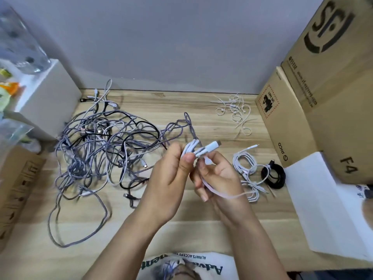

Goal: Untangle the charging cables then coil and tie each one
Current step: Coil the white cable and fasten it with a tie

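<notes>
While the left hand point(171, 174) pinches a coiled white cable point(198, 149) above table point(181, 209) centre, the right hand point(218, 174) grips its tie strap point(222, 194). Tangled cables point(105, 150) lie at nine o'clock; tied coils point(260, 170) at three o'clock.

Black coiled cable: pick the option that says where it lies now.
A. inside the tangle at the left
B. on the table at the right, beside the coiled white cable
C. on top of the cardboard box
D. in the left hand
B: the black coiled cable lies on the table right of the coiled white cable, apart from both hands.
</notes>
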Demonstrator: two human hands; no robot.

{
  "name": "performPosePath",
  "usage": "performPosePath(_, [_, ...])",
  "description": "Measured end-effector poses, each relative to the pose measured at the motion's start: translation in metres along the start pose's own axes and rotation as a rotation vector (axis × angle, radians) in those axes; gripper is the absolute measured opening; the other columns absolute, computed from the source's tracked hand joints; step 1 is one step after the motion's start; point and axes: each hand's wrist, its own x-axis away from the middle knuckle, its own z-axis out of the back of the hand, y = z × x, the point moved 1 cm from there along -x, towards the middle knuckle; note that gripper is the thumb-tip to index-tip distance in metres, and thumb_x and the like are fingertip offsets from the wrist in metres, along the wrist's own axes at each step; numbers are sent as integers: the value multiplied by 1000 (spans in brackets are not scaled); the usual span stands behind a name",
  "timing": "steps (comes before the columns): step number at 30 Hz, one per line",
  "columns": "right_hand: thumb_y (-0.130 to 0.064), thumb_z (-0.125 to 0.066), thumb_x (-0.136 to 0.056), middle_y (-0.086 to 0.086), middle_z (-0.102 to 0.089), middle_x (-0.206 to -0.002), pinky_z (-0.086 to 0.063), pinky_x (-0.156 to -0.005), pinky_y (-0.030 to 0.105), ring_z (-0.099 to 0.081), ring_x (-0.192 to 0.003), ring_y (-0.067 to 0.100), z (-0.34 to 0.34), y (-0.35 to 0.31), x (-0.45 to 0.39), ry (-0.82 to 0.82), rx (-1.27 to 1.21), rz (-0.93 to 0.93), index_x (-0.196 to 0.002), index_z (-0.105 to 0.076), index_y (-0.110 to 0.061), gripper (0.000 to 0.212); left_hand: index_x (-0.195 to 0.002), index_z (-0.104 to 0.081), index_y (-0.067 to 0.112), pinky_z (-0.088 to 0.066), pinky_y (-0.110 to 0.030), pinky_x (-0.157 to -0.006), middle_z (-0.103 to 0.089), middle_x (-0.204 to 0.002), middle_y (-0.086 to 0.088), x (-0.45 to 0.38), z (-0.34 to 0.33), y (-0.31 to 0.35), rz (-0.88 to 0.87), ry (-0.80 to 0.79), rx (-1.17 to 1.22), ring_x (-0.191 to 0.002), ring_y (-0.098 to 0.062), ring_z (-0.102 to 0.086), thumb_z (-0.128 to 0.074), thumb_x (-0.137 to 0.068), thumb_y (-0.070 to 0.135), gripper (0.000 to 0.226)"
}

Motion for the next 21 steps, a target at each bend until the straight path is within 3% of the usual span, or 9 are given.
performPosePath(2, [-14,-56,-89,3,-46,-46,-25,-33,15,-30,-33,9,-7,1,6,86,55,-4,-87,-47,-8,11,-93,-45,11,-47,-22,-59,-62,-63,-5,8,0,6,-47,10,-68,-55,-10,-64,-37,-97,35,25])
performPosePath(5, [-5,-51,-93,0,-43,-41,-20,-29,14,-28,-28,6,-11,-1,12,235,141,-5,-83,-46,-5,11,-94,-42,31,-50,-37,-67,-64,-69,-1,14,2,6,-101,3,-155,-68,-16,-65,-38,-94,45,14])
performPosePath(7, [-3,-50,-93,1,-42,-39,-19,-28,14,-26,-27,6,-14,-2,15,246,160,-4,-88,-47,-3,6,-94,-39,35,-48,-39,-68,-63,-69,-2,17,4,4,-113,-3,-207,-70,-18,-64,-36,-93,47,12])
performPosePath(12, [4,-47,-91,1,-36,-39,-14,-31,12,-21,-27,5,-23,-7,26,144,121,-9,-72,-51,-2,20,-93,-43,26,-42,-14,-59,-63,-61,10,20,1,11,-65,-12,-152,-60,-1,-59,-42,-92,40,14])
performPosePath(15, [3,-51,-85,1,-36,-40,-9,-35,16,-20,-26,5,-23,-9,29,110,-14,-75,-70,-45,-5,18,-87,-49,20,-46,-28,-61,-61,-62,3,18,2,9,-78,-15,-122,-62,-8,-58,-38,-89,47,29])
performPosePath(17, [-7,-57,-75,2,-39,-42,-10,-36,18,-22,-26,5,-24,-9,31,85,-92,-112,-73,-46,-7,11,-77,-49,27,-43,-33,-59,-56,-63,5,16,4,7,-84,25,-186,-61,-11,-51,-38,-91,46,26])
performPosePath(21, [-3,-68,-73,3,-45,-48,-23,-34,15,-31,-34,8,-25,-7,35,86,1,-61,-75,-55,-7,14,-72,-44,30,-35,-9,-56,-55,-64,21,14,11,5,-58,101,-326,-61,3,-50,-40,-95,31,24])
